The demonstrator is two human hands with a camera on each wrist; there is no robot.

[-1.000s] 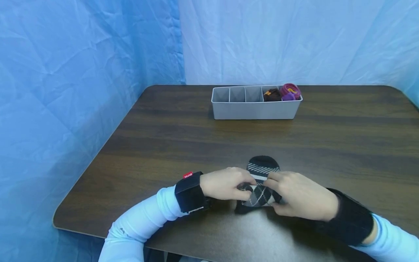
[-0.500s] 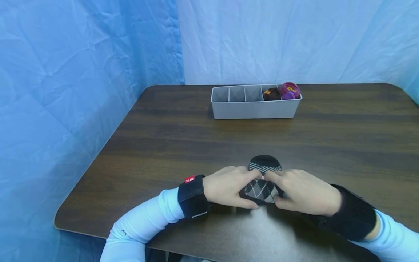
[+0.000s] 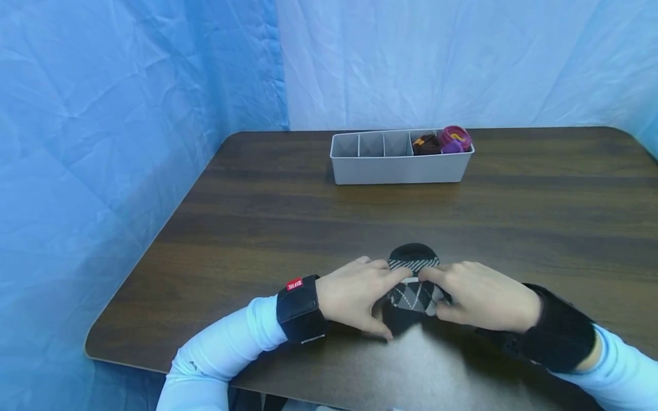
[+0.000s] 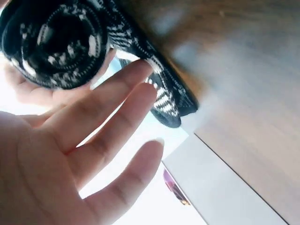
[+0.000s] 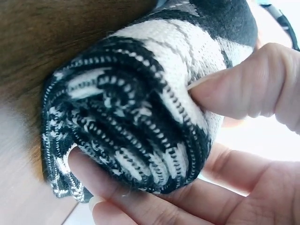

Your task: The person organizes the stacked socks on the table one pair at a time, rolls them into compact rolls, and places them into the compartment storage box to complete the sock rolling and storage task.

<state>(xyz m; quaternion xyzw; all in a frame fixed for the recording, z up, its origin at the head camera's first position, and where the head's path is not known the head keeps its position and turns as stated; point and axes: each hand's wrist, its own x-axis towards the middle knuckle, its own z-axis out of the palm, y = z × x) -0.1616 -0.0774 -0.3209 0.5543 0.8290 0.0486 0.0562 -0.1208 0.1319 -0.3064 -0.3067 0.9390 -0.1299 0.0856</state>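
Observation:
A black, grey and white argyle sock [image 3: 413, 295] lies on the table between the hands, partly rolled up, its flat black end pointing away from me. My right hand [image 3: 478, 297] grips the right end of the roll, thumb on one side and fingers on the other; the right wrist view shows the spiral layers of the rolled sock [image 5: 126, 122] up close. On the other side, my left hand [image 3: 354, 294] has its thumb spread away and its index finger touching the sock. Its fingers [image 4: 117, 126] look nearly straight beside the roll in the left wrist view.
At the back of the table [image 3: 247, 217] stands a grey divided box [image 3: 398, 171]. Its right compartments hold a dark brown rolled item [image 3: 426, 145] and a purple-pink one [image 3: 455, 138]. Blue cloth [image 3: 128, 142] hangs behind and to the left.
The sock has been rolled further toward its far end. My left hand has loosened, its thumb moving off the roll toward me. The right hand keeps its grip.

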